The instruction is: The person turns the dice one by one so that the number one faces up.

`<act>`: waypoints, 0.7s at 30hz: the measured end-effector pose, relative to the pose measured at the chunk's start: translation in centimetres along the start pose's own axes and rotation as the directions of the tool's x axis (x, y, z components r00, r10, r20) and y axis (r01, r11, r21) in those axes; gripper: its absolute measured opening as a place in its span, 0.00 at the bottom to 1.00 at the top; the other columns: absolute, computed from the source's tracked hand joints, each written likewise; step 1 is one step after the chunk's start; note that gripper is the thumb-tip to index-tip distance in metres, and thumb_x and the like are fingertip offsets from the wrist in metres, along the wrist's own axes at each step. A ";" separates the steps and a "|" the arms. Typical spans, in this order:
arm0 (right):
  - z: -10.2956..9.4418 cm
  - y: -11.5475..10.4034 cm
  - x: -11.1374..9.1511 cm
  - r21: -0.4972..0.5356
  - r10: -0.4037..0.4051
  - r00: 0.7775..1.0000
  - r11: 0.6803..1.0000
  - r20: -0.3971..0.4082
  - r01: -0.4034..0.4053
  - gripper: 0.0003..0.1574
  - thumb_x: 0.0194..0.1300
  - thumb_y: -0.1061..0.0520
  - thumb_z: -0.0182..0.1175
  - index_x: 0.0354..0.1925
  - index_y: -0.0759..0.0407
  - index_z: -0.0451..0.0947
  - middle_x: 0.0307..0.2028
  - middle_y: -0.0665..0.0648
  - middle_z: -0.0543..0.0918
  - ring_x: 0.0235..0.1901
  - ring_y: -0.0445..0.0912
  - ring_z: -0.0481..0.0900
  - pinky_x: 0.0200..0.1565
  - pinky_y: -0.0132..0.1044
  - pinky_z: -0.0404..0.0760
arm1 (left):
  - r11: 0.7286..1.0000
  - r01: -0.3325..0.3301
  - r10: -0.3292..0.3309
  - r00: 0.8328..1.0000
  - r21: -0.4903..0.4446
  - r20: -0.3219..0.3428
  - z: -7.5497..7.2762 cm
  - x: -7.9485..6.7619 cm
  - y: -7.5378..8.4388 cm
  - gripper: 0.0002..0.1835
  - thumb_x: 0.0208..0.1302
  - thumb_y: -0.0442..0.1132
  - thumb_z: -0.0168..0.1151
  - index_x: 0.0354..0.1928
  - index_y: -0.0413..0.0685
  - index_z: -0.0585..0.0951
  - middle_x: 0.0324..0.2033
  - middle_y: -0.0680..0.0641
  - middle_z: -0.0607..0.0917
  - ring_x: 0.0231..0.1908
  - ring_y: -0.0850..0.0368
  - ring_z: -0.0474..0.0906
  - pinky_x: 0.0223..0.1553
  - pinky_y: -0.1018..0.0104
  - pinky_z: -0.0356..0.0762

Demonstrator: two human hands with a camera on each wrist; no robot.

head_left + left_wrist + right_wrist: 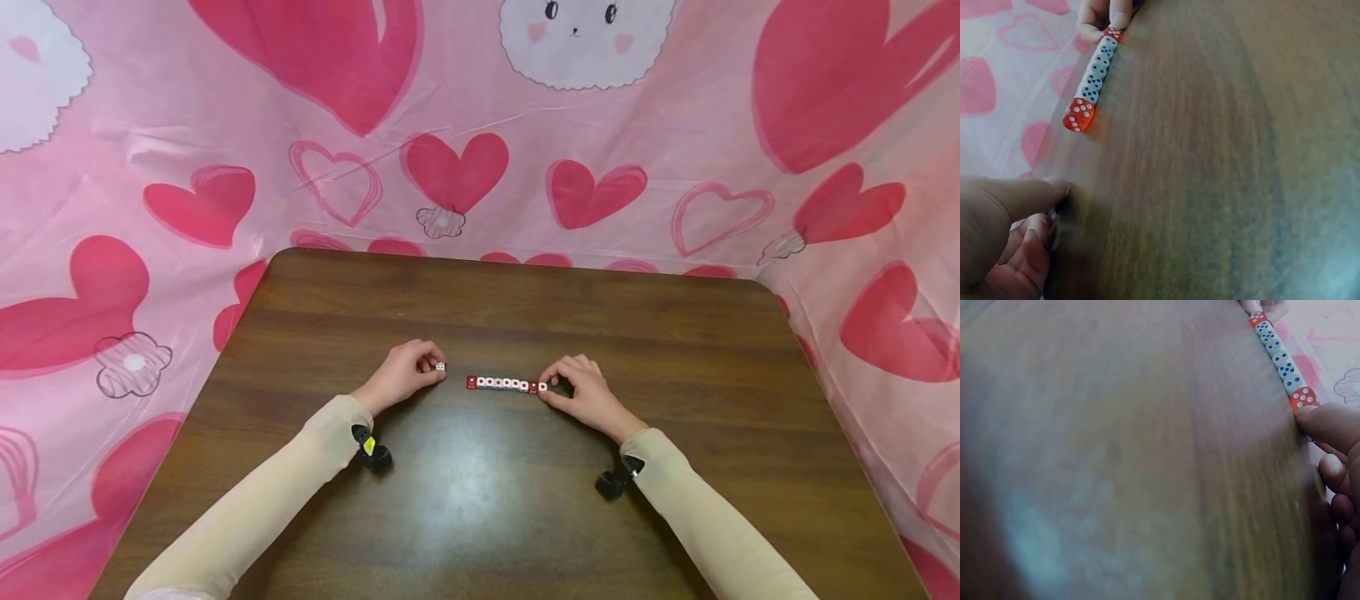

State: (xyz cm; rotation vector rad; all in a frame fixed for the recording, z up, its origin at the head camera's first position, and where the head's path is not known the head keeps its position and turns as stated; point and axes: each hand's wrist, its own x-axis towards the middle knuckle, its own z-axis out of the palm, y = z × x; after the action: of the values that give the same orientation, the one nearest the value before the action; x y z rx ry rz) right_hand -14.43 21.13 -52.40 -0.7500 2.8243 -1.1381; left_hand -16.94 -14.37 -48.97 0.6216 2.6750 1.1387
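A straight row of dice lies on the brown table [465,467]. A red die [471,382] makes its left end, several white dice [502,383] run along the middle, and another red die [533,387] follows on the right. Beyond that red die, my right hand [588,396] pinches a white die [543,387] at the row's right end; the right thumb hides it in the right wrist view. A little left of the row, my left hand [401,377] holds a white die [440,367] between thumb and fingers, apart from the red end die [1079,115].
Pink cloth [465,100] with hearts hangs behind the table and at both sides. A small black camera [378,458] is strapped at the left wrist, and another black camera [611,485] at the right wrist. Both forearms lie over the table's near part.
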 end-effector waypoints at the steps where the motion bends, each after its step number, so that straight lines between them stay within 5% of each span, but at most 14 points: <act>1: 0.0 0.0 0.0 0.001 0.001 1.000 1.000 0.002 -0.001 0.11 0.62 0.52 0.76 0.40 0.45 0.83 0.33 0.43 0.75 0.42 0.46 0.68 0.51 0.48 0.60 | 1.000 -0.004 0.004 1.000 0.003 0.001 0.0 0.0 0.0 0.09 0.63 0.34 0.75 0.42 0.43 0.85 0.33 0.48 0.81 0.35 0.57 0.76 0.40 0.63 0.76; 21: 0.2 -0.1 0.0 0.001 0.010 1.000 1.000 0.000 -0.010 0.10 0.63 0.52 0.75 0.40 0.44 0.83 0.33 0.43 0.75 0.42 0.45 0.68 0.51 0.47 0.60 | 0.999 -0.026 0.027 1.000 -0.023 0.014 -0.3 -0.3 -0.6 0.10 0.61 0.35 0.77 0.43 0.42 0.86 0.33 0.49 0.82 0.35 0.58 0.77 0.39 0.66 0.77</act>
State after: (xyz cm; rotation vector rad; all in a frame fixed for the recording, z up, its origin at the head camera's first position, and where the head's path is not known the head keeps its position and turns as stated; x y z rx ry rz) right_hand -14.34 20.99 -52.52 -0.7349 2.8242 -1.1374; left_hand -16.97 -15.12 -49.20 0.6607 2.6461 1.1654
